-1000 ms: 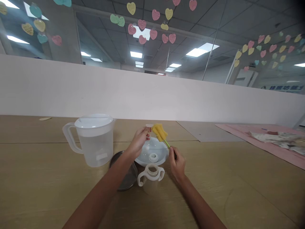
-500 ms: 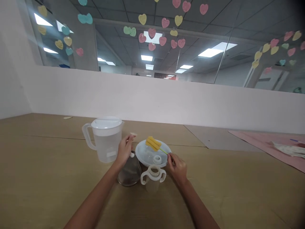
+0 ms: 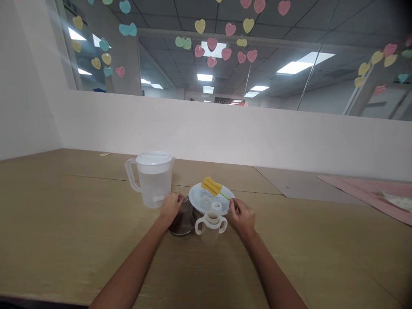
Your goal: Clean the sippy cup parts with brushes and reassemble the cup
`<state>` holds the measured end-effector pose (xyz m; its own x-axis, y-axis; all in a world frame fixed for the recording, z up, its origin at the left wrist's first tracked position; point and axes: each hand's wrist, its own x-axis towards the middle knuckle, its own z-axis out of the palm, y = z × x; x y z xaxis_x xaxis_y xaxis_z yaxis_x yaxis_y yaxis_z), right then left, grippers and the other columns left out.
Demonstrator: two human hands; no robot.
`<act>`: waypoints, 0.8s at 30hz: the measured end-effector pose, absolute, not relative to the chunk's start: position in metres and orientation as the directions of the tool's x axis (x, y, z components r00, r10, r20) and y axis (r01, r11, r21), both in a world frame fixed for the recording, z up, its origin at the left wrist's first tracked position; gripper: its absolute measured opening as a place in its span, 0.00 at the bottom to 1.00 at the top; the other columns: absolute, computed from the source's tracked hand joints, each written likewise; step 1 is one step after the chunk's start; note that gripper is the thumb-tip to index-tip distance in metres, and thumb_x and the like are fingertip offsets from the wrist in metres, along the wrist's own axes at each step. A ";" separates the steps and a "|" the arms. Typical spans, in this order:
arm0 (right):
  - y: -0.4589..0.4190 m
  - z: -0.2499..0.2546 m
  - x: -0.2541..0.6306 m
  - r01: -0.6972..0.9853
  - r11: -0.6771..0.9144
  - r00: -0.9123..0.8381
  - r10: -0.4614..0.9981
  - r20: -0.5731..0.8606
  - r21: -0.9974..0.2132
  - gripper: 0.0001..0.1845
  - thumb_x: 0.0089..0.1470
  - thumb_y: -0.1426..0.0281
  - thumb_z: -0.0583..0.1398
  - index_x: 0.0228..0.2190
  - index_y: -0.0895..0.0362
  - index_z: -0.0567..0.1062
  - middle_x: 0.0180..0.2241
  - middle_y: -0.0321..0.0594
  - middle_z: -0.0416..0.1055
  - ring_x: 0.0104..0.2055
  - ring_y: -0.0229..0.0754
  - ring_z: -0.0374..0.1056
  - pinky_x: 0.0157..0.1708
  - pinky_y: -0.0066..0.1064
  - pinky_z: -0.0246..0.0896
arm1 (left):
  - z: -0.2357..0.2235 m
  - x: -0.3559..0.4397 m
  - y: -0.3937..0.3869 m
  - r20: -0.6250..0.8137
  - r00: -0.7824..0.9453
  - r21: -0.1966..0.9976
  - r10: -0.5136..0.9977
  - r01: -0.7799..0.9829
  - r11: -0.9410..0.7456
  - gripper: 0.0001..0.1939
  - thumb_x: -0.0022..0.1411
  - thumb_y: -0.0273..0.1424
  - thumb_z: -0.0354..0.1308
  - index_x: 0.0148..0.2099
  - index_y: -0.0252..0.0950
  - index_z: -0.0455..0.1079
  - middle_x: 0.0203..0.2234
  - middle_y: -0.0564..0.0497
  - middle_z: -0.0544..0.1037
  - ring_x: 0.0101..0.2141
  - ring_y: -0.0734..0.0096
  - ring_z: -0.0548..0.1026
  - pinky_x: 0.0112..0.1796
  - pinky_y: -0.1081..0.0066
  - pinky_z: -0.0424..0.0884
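Observation:
My right hand (image 3: 243, 217) pinches the thin green handle of a yellow sponge brush (image 3: 211, 186), whose head is over the far part of a white plate (image 3: 195, 205). A clear dome-shaped piece and a white ring (image 3: 216, 207) lie on the plate. In front stands a clear baby bottle (image 3: 210, 234) with a white two-handled collar and an open mouth. My left hand (image 3: 171, 208) is closed at the fingertips beside a small pale piece (image 3: 185, 198), above a dark, shiny round dish (image 3: 183, 223). What those fingers hold cannot be made out.
A translucent lidded jug (image 3: 155, 182) stands left of the dish, its handle facing left. A small beige flat piece (image 3: 104, 154) lies near the wall. At the right, a pink cloth (image 3: 347, 186) bears a white packet (image 3: 397, 200). A low white wall (image 3: 206, 131) borders the table's back.
My left hand has lowered toward the dish; the pale flat piece at its fingertips earlier no longer shows clearly. My right hand keeps the sponge brush over the plate. The camera view has shifted slightly.

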<state>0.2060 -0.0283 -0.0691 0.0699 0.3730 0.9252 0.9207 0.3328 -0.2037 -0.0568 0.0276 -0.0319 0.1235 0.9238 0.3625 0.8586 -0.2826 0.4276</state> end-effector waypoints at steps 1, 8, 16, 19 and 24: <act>-0.028 -0.069 0.206 0.920 0.340 0.057 0.372 0.926 -0.193 0.15 0.56 0.67 0.51 0.27 0.59 0.74 0.21 0.38 0.71 0.21 0.32 0.64 0.24 0.23 0.55 | -0.031 -0.057 0.026 0.355 0.128 0.400 0.926 0.874 -0.274 0.11 0.59 0.31 0.50 0.32 0.34 0.72 0.30 0.45 0.77 0.34 0.65 0.73 0.35 0.70 0.64; -0.025 -0.072 0.206 0.906 0.392 0.031 0.312 0.950 -0.158 0.13 0.56 0.68 0.52 0.27 0.59 0.74 0.21 0.38 0.71 0.20 0.33 0.64 0.24 0.24 0.58 | -0.021 -0.037 0.008 0.460 0.214 0.264 0.862 0.894 -0.363 0.18 0.64 0.35 0.41 0.46 0.36 0.69 0.41 0.40 0.74 0.44 0.59 0.70 0.43 0.63 0.64; -0.027 -0.070 0.205 0.887 0.437 0.019 0.290 0.957 -0.150 0.10 0.55 0.71 0.53 0.28 0.59 0.73 0.23 0.39 0.73 0.21 0.34 0.65 0.25 0.25 0.59 | -0.030 -0.021 0.007 0.500 0.592 0.194 0.631 0.634 -0.749 0.20 0.65 0.41 0.39 0.50 0.42 0.68 0.54 0.47 0.66 0.55 0.62 0.61 0.54 0.58 0.55; -0.029 -0.068 0.203 0.890 0.432 0.012 0.290 0.957 -0.142 0.09 0.55 0.71 0.54 0.28 0.59 0.73 0.22 0.39 0.72 0.21 0.34 0.64 0.24 0.25 0.58 | -0.031 -0.022 0.007 0.515 0.579 0.224 0.632 0.621 -0.751 0.19 0.65 0.42 0.40 0.45 0.40 0.69 0.52 0.48 0.69 0.55 0.62 0.62 0.55 0.58 0.54; -0.029 -0.069 0.203 0.892 0.432 -0.005 0.312 0.950 -0.137 0.09 0.55 0.71 0.54 0.28 0.60 0.73 0.21 0.38 0.72 0.21 0.34 0.64 0.26 0.25 0.58 | -0.038 -0.019 0.006 0.499 0.602 0.222 0.624 0.607 -0.763 0.19 0.66 0.38 0.39 0.48 0.38 0.67 0.48 0.47 0.72 0.51 0.64 0.66 0.56 0.56 0.51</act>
